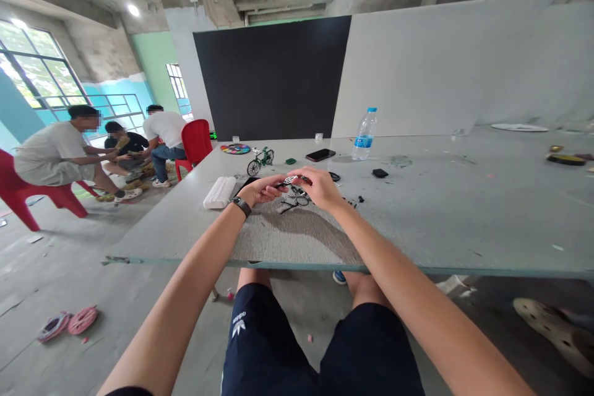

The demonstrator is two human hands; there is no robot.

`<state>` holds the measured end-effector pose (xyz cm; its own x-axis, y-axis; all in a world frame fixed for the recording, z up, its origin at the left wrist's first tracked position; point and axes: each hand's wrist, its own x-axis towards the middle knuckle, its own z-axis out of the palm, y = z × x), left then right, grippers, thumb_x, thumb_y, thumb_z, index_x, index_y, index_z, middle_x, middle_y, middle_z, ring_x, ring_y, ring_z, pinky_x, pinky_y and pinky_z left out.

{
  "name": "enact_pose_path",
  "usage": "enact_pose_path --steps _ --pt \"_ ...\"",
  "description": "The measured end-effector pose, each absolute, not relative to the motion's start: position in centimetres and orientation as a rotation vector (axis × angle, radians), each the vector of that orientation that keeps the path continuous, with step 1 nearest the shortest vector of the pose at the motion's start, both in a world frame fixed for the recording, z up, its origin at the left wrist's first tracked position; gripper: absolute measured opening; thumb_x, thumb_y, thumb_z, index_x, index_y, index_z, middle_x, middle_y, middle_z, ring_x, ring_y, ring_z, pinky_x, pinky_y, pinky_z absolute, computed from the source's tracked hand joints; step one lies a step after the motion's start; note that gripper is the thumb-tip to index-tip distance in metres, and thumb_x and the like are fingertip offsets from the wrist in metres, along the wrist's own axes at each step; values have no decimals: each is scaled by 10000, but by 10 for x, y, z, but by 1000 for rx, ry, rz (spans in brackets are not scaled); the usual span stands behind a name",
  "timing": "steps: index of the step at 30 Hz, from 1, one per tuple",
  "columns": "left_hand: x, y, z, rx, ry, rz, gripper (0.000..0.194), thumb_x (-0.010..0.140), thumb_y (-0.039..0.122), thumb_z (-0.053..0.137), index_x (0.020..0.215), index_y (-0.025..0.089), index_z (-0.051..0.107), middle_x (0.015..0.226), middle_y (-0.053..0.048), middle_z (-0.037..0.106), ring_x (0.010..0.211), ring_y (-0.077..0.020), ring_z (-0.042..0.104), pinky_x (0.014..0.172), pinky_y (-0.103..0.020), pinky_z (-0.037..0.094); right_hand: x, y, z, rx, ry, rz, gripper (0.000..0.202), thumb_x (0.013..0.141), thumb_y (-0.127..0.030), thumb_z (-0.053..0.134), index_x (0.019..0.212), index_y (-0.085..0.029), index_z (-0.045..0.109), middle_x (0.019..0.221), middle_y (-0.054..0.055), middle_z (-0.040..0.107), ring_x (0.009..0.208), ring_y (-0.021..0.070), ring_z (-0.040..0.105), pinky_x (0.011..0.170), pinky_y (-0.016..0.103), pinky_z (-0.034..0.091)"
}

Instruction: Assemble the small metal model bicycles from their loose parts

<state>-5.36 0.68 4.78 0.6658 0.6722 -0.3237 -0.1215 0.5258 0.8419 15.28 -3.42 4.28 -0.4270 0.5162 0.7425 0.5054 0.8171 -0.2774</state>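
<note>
Over the near part of the table my left hand (265,190) and my right hand (319,188) meet, fingers closed on a small silver-and-black part (291,179). It spans both sets of fingertips, and its exact kind is too small to make out. Just below lie loose thin black pieces, including a small wheel (302,200). Beyond my left hand a green model bicycle (260,162) stands upright. A dark flat object (247,183) lies partly hidden behind that hand, beside a white case (219,192).
Farther back are a phone (320,154), a water bottle (365,137), a multicoloured disc (235,149) and a small green item (290,161). A small black object (380,173) lies right of my hands. Several people sit at the left, near a red chair (197,142).
</note>
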Motion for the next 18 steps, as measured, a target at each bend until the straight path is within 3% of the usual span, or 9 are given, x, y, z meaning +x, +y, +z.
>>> enact_pose_path --steps 4,13,18 --pt "-56 5 49 882 681 466 271 1036 300 385 879 143 542 645 24 472 305 9 229 285 -73 87 153 -34 42 -772 -2118 -36 234 987 -313 544 1127 -264 725 992 66 700 884 215 646 796 325 477" --pt "-58 10 47 995 762 510 186 1014 268 429 908 153 530 651 28 521 303 6 246 292 -105 75 156 -34 42 -777 -2197 -129 212 988 -288 552 1105 -267 728 1005 56 668 760 161 621 683 276 445" --pt "-57 10 47 1119 786 525 134 993 220 466 917 155 555 584 55 457 309 3 258 306 -105 81 158 -33 41 -811 -2237 -175 218 996 -291 545 1099 -254 734 990 50 671 695 136 608 625 254 414"
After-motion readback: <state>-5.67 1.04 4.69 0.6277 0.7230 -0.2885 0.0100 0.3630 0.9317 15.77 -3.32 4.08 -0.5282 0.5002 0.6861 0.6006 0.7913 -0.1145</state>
